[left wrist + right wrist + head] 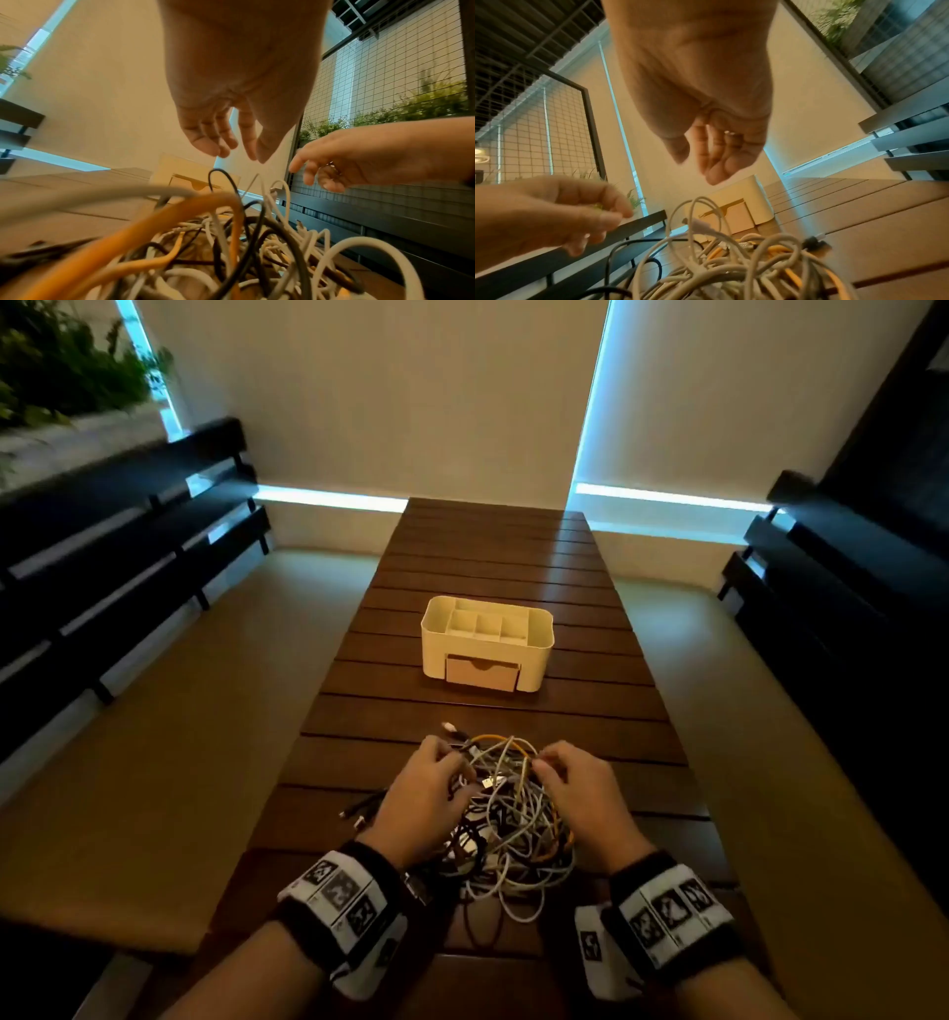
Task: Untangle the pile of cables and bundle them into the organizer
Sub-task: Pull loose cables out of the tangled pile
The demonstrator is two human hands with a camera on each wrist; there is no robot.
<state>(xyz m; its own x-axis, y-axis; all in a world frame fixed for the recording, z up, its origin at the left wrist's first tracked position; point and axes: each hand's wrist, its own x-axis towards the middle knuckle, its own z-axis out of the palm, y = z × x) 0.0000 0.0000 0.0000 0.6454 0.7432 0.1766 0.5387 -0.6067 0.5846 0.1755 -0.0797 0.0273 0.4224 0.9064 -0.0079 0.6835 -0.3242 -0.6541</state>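
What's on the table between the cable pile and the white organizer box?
Only bare wooden table separates the cable pile from the organizer; the head view shows it.

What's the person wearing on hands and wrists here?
Bare hands, no gloves. Left wrist and right wrist each carry a black strap with white panels printed with square black-and-white fiducial markers. A thin ring shows on one of the right hand's fingers. No sleeves visible.
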